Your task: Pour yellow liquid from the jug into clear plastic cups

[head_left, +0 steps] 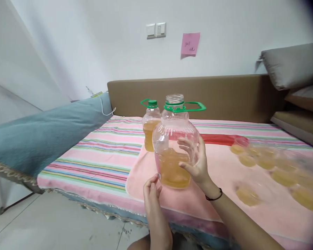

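Note:
A large clear plastic jug (172, 166), partly filled with yellow-amber liquid, stands upright between my hands, its mouth uncapped and a green carry handle round its neck. My right hand (197, 161) grips the jug's right side, thumb in front and fingers showing through the plastic from behind. At the lower left edge, my left hand (151, 191) holds on with curled fingers. Just behind and to the left is a second jug (150, 130) of amber liquid, with a green cap and green handle.
Several clear containers (266, 161) of yellow liquid, blurred, stand on the right of the pink mat (216, 156). A red strip (216, 139) lies behind. Striped cloth (94, 156) covers the seat; cushions (294, 66) are stacked at the right, before the brown backrest (135, 88).

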Tool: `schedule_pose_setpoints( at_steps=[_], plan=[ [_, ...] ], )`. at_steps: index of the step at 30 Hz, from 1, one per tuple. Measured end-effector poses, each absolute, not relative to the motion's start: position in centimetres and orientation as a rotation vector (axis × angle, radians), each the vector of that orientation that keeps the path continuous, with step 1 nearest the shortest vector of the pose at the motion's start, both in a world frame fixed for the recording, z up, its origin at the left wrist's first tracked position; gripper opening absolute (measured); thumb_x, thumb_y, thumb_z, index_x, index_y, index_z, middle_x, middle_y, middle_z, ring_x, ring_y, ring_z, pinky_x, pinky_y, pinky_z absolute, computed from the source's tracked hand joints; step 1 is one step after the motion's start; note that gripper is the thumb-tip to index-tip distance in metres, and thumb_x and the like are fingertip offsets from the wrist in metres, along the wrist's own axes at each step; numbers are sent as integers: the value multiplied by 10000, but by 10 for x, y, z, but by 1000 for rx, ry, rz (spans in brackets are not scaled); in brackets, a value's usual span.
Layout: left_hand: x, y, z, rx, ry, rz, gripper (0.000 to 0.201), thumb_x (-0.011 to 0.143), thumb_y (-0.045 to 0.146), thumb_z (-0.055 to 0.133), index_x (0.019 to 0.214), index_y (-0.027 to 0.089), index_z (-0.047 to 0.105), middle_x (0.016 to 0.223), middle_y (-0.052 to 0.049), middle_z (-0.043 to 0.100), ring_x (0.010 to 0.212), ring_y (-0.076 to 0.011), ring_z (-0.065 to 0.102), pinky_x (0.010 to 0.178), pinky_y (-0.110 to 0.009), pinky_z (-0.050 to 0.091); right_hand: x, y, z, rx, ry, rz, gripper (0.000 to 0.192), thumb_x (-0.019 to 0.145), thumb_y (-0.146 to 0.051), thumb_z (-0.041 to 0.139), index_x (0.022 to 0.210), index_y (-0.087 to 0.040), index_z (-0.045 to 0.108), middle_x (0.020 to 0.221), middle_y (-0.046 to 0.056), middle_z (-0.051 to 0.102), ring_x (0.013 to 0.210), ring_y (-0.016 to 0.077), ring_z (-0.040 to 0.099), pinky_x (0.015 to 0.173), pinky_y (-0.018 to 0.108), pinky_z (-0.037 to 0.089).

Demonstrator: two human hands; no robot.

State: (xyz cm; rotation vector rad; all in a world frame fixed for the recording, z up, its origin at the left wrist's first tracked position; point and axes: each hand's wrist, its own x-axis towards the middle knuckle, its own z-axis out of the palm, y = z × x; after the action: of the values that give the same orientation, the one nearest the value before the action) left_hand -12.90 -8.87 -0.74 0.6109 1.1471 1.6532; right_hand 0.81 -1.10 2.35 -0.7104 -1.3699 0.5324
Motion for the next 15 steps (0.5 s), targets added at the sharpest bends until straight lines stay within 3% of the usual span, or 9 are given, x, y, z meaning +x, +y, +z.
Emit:
schedule_pose_setpoints(
  at_steps=[4, 7, 11, 15],
  plan=[
    [-145, -72, -32, 446, 1200, 1578, 464, 658, 582, 713, 929, 219, 612, 1231, -120, 621, 1346, -332, 448, 1044, -420, 431, -17, 23, 11, -673, -1391, 551, 1060, 676, -631, 758, 1486, -344, 137, 1287, 123, 540, 1235, 331, 545, 1009, 592, 470],
    [-153, -69, -43, 398, 1171, 1500, 440, 675, 558, 720, 953, 230, 627, 1251, -119, 634, 1332, -329, 479, 1012, -406, 453, -33, 44, 3, -623, -1382, 609, 1045, 661, -641, 764, 1468, -330, 176, 1278, 126, 541, 1234, 336, 543, 1009, 592, 471],
    [-154, -74, -41, 385, 1063, 1419, 431, 657, 561, 751, 915, 234, 643, 1210, -108, 680, 1223, -324, 590, 935, -372, 481, -51, 63, -8, -608, -1357, 622, 1019, 683, -644, 743, 1467, -312, 183, 1288, 130, 535, 1256, 336, 524, 1031, 588, 452],
    [-151, -79, -35, 382, 920, 1321, 447, 629, 597, 767, 827, 214, 649, 1001, -98, 747, 989, -303, 704, 833, -352, 476, -61, 76, -22, -615, -1387, 626, 1032, 684, -658, 734, 1472, -304, 170, 1297, 132, 530, 1260, 330, 519, 1061, 586, 421]
  ],
)
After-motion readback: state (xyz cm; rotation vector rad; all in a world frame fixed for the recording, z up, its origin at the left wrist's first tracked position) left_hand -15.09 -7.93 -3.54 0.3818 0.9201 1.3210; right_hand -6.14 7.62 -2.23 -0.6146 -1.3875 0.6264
